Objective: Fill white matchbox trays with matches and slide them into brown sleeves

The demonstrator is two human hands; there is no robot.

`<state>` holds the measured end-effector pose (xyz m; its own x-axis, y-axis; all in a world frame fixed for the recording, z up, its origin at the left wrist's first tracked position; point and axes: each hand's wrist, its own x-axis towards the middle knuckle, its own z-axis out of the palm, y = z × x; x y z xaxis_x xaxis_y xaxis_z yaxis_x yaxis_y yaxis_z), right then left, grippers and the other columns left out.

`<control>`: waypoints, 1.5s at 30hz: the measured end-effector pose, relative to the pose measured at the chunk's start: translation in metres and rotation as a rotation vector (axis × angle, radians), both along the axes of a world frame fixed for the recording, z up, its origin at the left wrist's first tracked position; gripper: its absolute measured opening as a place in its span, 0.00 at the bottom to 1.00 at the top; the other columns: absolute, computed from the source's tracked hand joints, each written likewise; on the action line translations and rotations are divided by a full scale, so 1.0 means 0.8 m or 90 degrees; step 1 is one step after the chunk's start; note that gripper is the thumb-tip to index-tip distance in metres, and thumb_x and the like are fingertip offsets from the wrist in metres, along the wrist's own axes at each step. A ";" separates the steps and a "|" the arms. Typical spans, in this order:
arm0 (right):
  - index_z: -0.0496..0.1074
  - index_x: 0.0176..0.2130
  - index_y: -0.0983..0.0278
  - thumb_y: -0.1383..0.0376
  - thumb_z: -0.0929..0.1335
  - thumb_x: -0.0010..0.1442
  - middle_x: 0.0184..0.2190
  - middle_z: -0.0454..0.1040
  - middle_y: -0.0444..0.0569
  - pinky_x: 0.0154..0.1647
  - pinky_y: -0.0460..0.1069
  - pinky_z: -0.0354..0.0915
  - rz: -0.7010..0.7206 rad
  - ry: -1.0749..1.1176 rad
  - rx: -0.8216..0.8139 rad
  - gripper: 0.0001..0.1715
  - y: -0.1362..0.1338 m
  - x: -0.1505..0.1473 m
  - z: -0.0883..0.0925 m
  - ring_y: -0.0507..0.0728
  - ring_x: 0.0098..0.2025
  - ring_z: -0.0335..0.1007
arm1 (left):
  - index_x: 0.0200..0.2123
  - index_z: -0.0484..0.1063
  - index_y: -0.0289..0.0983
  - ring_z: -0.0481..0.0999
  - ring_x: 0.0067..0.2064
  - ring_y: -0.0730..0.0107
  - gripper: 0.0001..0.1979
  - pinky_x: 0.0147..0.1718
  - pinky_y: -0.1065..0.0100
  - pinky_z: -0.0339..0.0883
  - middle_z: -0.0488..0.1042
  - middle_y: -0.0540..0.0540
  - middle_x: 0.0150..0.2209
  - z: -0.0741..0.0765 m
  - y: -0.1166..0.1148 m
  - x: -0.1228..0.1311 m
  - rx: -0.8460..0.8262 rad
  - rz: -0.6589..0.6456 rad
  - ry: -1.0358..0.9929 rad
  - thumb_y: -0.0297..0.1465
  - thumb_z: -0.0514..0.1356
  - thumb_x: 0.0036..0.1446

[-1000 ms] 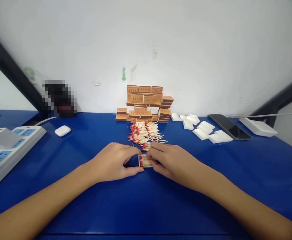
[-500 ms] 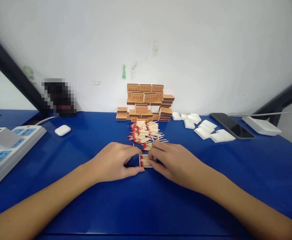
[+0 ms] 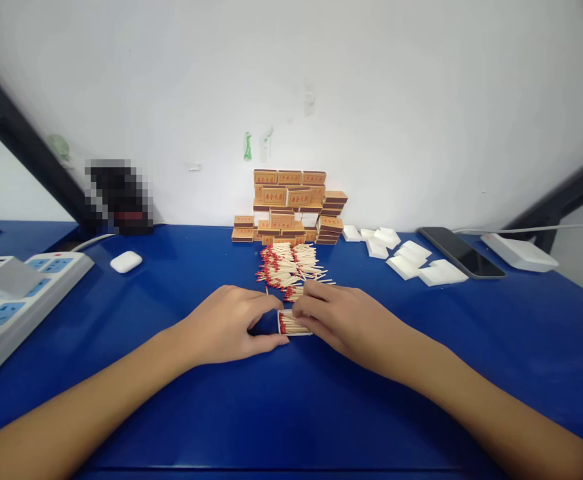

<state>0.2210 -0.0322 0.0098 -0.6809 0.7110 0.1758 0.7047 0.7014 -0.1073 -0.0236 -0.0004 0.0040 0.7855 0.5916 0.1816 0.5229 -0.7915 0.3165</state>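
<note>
Left hand [image 3: 228, 323] of the person working here grips the end of a small white tray [image 3: 298, 334], thumb at its near corner and forefinger at its far one, the palm held well clear. The right hand [image 3: 344, 323] arches over the tray's other end, its fingers bent down among the matches [image 3: 294, 324] inside; from where I stand I can't tell whether they pinch any or just press on them. Those matches lie lengthwise, red heads towards the left hand. The tray sits flat on the blue bench [image 3: 291, 407], between the two hands, just in front of a loose heap of matches [image 3: 281, 267], most of its red heads lying to the left. Behind the heap, near the white wall [image 3: 396, 100], matchboxes [image 3: 288, 198] are stacked in uneven rows, orange labels facing us. To the right of the stack lie several white trays [image 3: 405, 265], some overlapping, with a dark phone [image 3: 461, 252] beside them and a flat white box [image 3: 521, 253] beyond it. Over on the left I see a small white case [image 3: 126, 261] and, nearer the edge, a power strip [image 3: 68, 287] with blue sockets
</note>
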 end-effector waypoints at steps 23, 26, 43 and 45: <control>0.78 0.34 0.62 0.61 0.73 0.62 0.33 0.80 0.48 0.30 0.48 0.58 -0.276 0.133 -0.184 0.07 0.035 -0.073 0.021 0.55 0.33 0.72 | 0.39 0.82 0.38 0.64 0.20 0.77 0.18 0.21 0.72 0.55 0.68 0.57 0.20 0.015 -0.004 -0.007 -0.282 -0.001 -0.060 0.43 0.73 0.50; 0.78 0.33 0.64 0.60 0.74 0.62 0.35 0.81 0.52 0.30 0.49 0.59 -0.271 0.060 -0.203 0.09 0.047 -0.085 0.022 0.58 0.36 0.75 | 0.39 0.82 0.37 0.65 0.21 0.77 0.18 0.21 0.72 0.55 0.68 0.56 0.21 0.015 -0.001 -0.009 -0.272 -0.007 -0.062 0.43 0.73 0.50; 0.73 0.34 0.63 0.67 0.70 0.68 0.33 0.76 0.44 0.33 0.48 0.58 -0.066 0.071 -0.243 0.08 0.000 -0.007 0.028 0.53 0.32 0.67 | 0.43 0.81 0.39 0.66 0.22 0.76 0.17 0.23 0.72 0.54 0.67 0.57 0.22 0.003 -0.003 0.001 -0.197 0.020 -0.072 0.44 0.71 0.56; 0.72 0.35 0.63 0.65 0.69 0.70 0.36 0.77 0.46 0.35 0.49 0.59 -0.059 0.085 -0.224 0.10 -0.004 -0.009 0.018 0.53 0.34 0.69 | 0.43 0.81 0.39 0.66 0.23 0.76 0.17 0.24 0.72 0.55 0.67 0.57 0.22 0.003 -0.003 0.001 -0.196 0.025 -0.068 0.44 0.71 0.56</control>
